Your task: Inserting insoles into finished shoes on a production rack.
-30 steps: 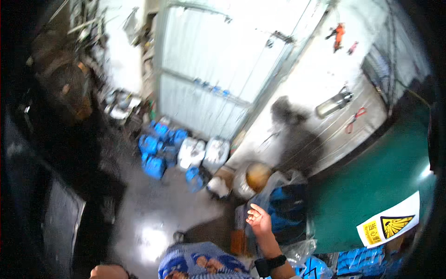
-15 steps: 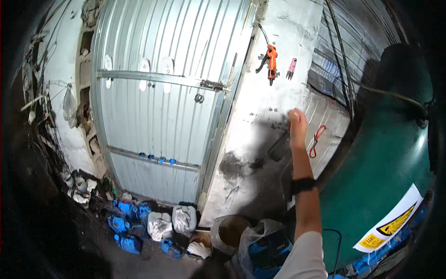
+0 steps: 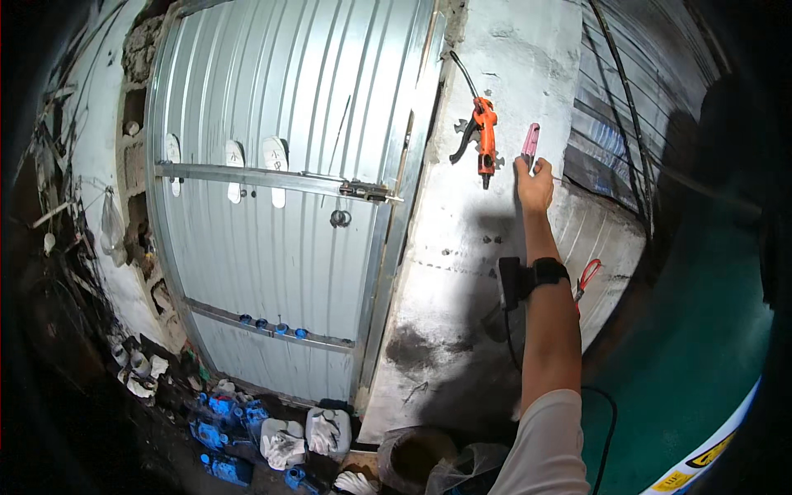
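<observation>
Pink and slim, the tool [image 3: 530,146] hangs on the pale wall in the upper right of centre of the frame, handle down, and your right hand [image 3: 535,183] is up against its lower end. The fingers are curled around the handle's tip, but you cannot tell from here whether they already pinch it or only touch it. By my reading the reach is done and the tool is not yet off the wall; lifting it free is what remains.

Just left of it hangs an orange tool [image 3: 483,136] with a black lever and a dark cord running up from it, untouched. A black band [image 3: 544,271] sits on your wrist, and a red-handled tool [image 3: 587,275] hangs on the wall just right of your forearm. Your left hand is out of the frame.

Further left, the corrugated metal door [image 3: 280,181] fills the middle, with a crossbar and latch [image 3: 367,191]. Blue bottles [image 3: 223,408] and white gloves [image 3: 326,431] lie on the floor at lower left, a bucket [image 3: 408,454] beside them.
</observation>
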Tool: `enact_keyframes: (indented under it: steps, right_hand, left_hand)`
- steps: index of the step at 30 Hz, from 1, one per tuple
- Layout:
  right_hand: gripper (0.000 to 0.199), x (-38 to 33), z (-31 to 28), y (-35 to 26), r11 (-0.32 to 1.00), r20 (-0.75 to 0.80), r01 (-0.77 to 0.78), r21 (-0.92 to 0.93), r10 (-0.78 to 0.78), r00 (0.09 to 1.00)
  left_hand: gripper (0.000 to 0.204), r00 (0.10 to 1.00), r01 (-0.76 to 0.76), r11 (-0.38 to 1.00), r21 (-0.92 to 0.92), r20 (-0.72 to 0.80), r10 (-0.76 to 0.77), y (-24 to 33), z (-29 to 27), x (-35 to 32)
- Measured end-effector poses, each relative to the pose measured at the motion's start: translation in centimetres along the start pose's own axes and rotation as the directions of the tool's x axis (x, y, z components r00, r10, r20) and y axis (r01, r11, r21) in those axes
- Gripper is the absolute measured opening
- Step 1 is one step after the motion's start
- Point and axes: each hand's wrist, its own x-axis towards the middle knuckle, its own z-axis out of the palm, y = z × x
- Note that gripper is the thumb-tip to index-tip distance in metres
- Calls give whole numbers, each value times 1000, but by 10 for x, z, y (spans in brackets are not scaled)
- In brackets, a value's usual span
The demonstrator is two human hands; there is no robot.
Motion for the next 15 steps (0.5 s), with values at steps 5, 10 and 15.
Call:
enact_keyframes:
  steps: [5,10,15]
  right_hand:
    - [54,11,13,-6,996,-116,-32,-86,22,993]
    - [37,25,15,0,977,-158,3,-212,-38,987]
    - [31,15,17,-7,987,-224,46,-157,-81,971]
  left_hand:
    - [29,996,41,997,-59,-71,-45,-4,13,2]
    - [28,953,-270,960,72,159,257,-28,13,19]
    - [27,998,3,999,-54,-58,-6,2,58,-10]
